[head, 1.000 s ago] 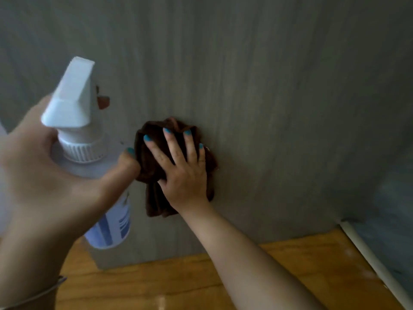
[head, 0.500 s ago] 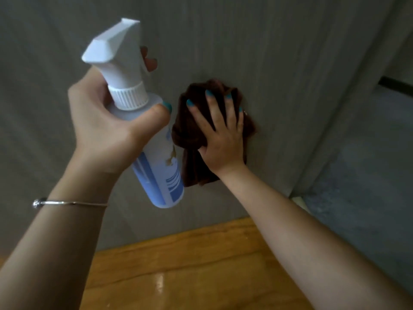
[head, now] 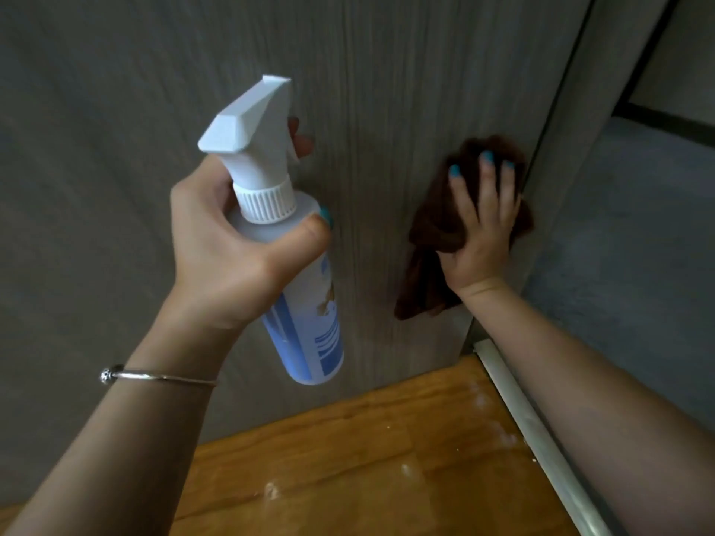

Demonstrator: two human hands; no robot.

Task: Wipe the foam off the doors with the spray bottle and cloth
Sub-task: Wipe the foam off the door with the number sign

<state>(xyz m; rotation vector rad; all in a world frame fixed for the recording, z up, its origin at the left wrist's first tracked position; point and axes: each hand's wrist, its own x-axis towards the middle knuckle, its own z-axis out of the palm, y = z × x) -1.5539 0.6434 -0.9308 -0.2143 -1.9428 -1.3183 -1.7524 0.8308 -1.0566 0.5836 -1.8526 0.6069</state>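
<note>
Your right hand point(head: 479, 230), fingers flat, presses the crumpled brown cloth point(head: 433, 226), now slid right against the grey wood-grain door point(head: 387, 90)'s edge; your left hand point(head: 228, 249) grips the white-headed spray bottle point(head: 305, 323).

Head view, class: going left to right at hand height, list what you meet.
Bracelet → left hand → spray bottle → brown cloth → right hand → door edge → grey floor.

Spray bottle point(head: 294, 265) left of cloth point(head: 433, 226) on door point(head: 367, 90).
</note>
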